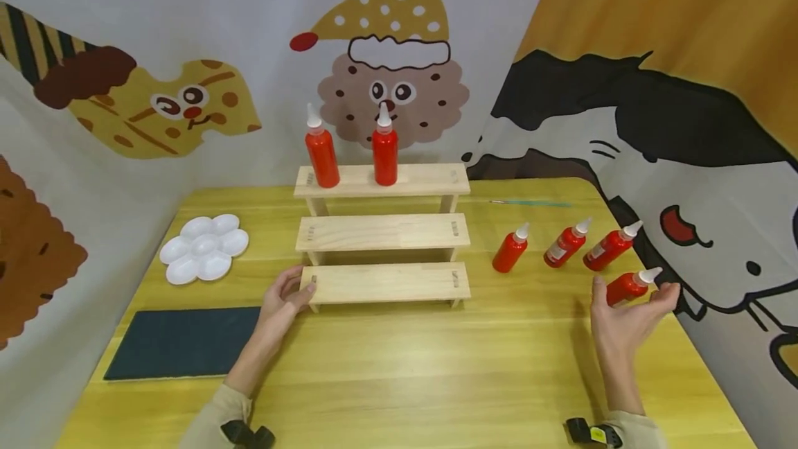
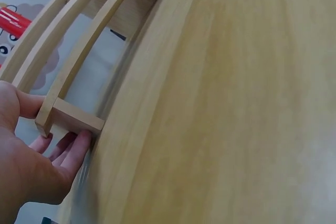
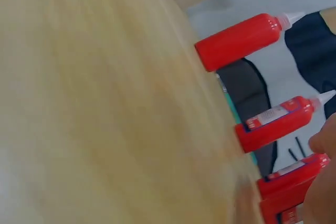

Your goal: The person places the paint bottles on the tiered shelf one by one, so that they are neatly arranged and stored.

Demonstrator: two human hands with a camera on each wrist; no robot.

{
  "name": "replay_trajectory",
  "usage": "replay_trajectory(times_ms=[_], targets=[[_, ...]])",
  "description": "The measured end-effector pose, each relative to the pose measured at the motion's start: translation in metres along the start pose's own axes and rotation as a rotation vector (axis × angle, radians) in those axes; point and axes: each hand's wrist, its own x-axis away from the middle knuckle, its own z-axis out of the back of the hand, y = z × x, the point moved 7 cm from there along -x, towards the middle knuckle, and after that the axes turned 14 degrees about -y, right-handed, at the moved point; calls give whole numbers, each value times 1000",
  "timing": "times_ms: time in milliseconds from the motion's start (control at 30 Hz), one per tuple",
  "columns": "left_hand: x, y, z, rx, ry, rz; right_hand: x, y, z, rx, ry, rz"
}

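Observation:
A three-tier wooden display stand [image 1: 383, 283] stands mid-table. My left hand [image 1: 278, 307] grips the left end of its lowest step, thumb by the top board and fingers at the side leg [image 2: 79, 116]. Two red squeeze bottles with white pointed nozzles stand on the top step, one on the left [image 1: 322, 156] and one near the middle [image 1: 385, 156]. My right hand [image 1: 626, 324] is at the nearest red bottle [image 1: 625, 288] on the right, thumb and fingers spread on either side of it. In the right wrist view, the hand [image 3: 323, 182] partly hides the closest bottles.
Three more red bottles stand right of the stand: one plain-sided [image 1: 510, 252], two labelled [image 1: 566, 247], [image 1: 607, 249]. A thin brush [image 1: 530, 203] lies behind them. A white flower-shaped palette [image 1: 204, 249] and a dark flat board [image 1: 183, 344] lie left. A printed curtain [image 1: 249, 33] hangs behind.

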Motion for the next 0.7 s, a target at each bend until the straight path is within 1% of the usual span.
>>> replay_trajectory(times_ms=[133,200,267,300,367,500,633,700], targets=[[-4,4,-3,-8,-4,-16,-2,22,-3,-104,-62,-155],[-5,4,-5,-11,-6,-15,-3,30,-2,-82,-85,-215],[-6,4,-5,-10,-9,-12,-4,36,-1,-32,-110,-264],[-6,4,-5,-10,-9,-11,-5,38,0,7,-119,-276],[-7,3,-6,-11,-18,-13,-6,39,3,95,-128,-273],[-7,3,-4,-4,-24,-36,-8,39,8,175,-113,-241],[-2,0,0,17,-4,-37,-6,39,6,185,-114,-226],[0,-1,1,23,3,-32,-5,39,5,163,-116,-233]])
